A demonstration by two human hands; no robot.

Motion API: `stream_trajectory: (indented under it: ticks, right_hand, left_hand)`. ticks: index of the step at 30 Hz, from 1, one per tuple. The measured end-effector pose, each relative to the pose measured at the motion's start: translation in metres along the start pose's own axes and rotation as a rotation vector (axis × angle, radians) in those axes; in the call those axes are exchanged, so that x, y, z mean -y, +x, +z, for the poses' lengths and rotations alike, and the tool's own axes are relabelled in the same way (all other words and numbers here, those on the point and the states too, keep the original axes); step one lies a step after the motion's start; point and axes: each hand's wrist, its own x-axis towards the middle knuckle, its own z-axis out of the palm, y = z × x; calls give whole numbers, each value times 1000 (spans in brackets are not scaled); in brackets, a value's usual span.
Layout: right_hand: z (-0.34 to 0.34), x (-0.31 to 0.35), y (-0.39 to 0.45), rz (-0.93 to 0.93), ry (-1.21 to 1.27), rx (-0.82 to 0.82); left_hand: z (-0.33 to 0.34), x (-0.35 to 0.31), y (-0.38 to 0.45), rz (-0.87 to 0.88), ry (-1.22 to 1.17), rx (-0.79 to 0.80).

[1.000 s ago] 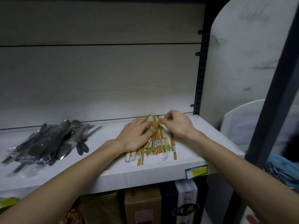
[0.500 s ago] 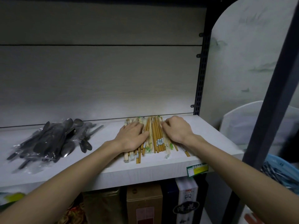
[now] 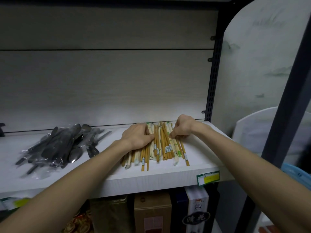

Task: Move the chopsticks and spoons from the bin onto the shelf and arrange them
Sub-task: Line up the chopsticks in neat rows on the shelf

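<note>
- Two bare hands on the chopsticks (image 3: pixel 161 145), which lie in a loose fan on the white shelf (image 3: pixel 107 175), right half, tips toward the back panel
- Left hand (image 3: pixel 138 137): palm down, fingers straight and flat across the left part of the pile, pressing; nothing curled round
- Right hand (image 3: pixel 182 126): knuckles raised, fingers curled down onto the right part of the pile; fingertips (image 3: pixel 173 136) touch the sticks there. Whether they pinch a stick or only press on it cannot be told
- Chopsticks: mostly brown, some pale ones in wrappers with green marks, small labels near the front ends; front ends uneven, a few reach close to the shelf's front edge
- Spoons (image 3: pixel 67 145): dark metal, in clear plastic wrap, heaped on the left half of the same shelf, well apart from the chopsticks
- Price tag (image 3: pixel 207 177), green and yellow, on the shelf's front edge, right
- Blue bin (image 3: pixel 297 170): only an edge shows at far right, below shelf level
- Boxes (image 3: pixel 152 214) stand on the level beneath
</note>
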Motion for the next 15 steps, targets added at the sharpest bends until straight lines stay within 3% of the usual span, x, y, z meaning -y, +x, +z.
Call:
stream_trajectory:
  ticks: [6,15]
  right_hand:
    - [-9,11,-1,18,52,86]
    - [-8,12,1,-4,-84,49]
  left_hand:
    - [-3,-6,9,-77,-45,68]
    - [-3,-12,16,-126,-4,124]
